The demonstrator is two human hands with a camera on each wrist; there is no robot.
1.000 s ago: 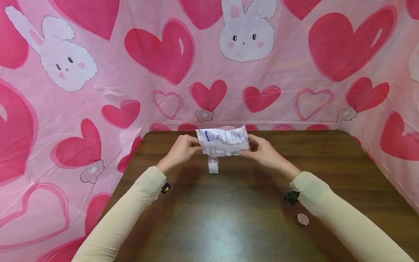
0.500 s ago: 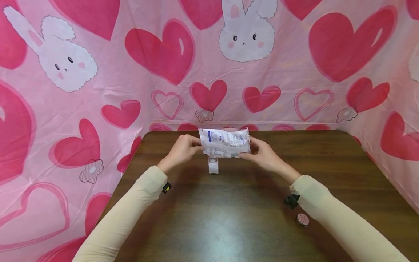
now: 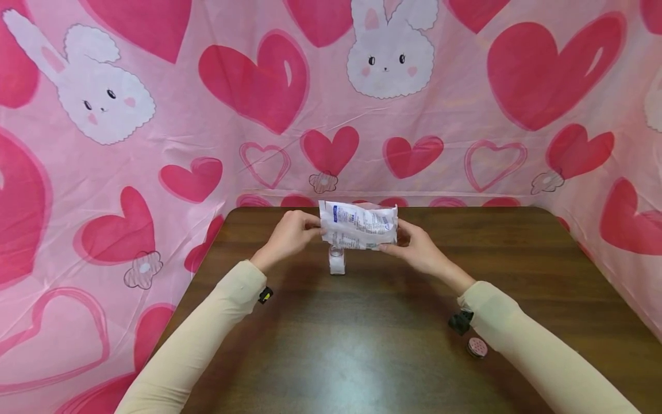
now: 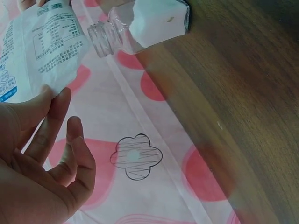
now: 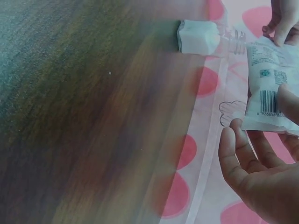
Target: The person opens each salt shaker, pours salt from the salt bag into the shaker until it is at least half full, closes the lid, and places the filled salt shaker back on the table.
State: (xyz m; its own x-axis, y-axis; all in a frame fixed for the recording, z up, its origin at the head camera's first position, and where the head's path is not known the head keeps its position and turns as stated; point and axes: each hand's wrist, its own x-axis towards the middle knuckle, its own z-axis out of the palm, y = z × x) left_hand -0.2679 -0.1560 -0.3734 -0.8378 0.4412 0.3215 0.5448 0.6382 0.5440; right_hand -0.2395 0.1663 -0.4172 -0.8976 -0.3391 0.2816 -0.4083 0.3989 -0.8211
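A white plastic bag [image 3: 359, 227] with blue and black print lies sideways between my two hands, above the table. My left hand [image 3: 291, 237] pinches its left corner between thumb and finger; in the left wrist view the other fingers are loosely bent. The bag's right end sits between the thumb and fingers of my right hand [image 3: 418, 248]. Just below the bag stands a small clear bottle [image 3: 337, 264], uncapped, its threaded neck [image 4: 103, 39] close to the bag's lower edge. White contents [image 5: 198, 38] fill much of the bottle.
A round pink lid [image 3: 477, 348] with holes lies on the dark wooden table [image 3: 341, 345], near my right forearm. Behind the table hangs a pink cloth [image 3: 362, 115] printed with hearts and rabbits, which also covers both sides.
The bag has shifted slightly to the right, and its left end now sits a little higher than its right. Both hands keep their hold. The bottle stays in place.
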